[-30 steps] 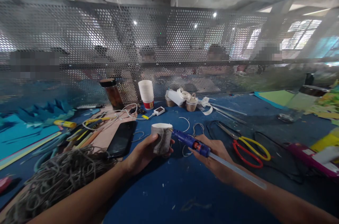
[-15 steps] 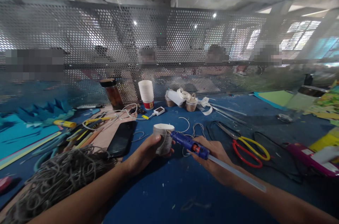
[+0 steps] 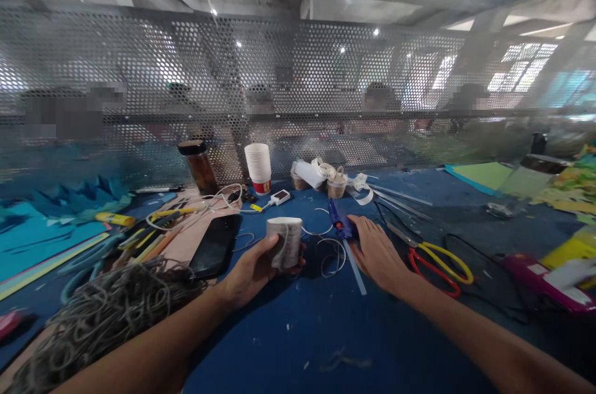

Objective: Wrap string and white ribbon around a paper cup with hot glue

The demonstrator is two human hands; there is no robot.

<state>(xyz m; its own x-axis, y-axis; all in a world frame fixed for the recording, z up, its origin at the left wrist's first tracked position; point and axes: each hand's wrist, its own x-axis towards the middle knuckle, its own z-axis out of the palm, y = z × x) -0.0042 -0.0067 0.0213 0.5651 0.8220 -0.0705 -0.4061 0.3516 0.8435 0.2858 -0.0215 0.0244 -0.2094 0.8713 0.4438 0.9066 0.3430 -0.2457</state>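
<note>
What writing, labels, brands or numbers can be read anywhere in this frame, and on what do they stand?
No text can be read.
Red band on the paper cup stack: a pale mark, too small to read.
Pale label on the magenta tool: blurred.
Display of the white device: dark, nothing legible.
The wrapped cup in the left hand: no print shows.

Rough twine-wrapped cup [image 3: 285, 242], glossy blue plastic glue gun [image 3: 338, 223], matt blue tabletop [image 3: 302, 332], prob. felt.

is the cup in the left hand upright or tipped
Upright: the cup has its open rim on top and roughly level, with the left hand gripping its side.
</note>
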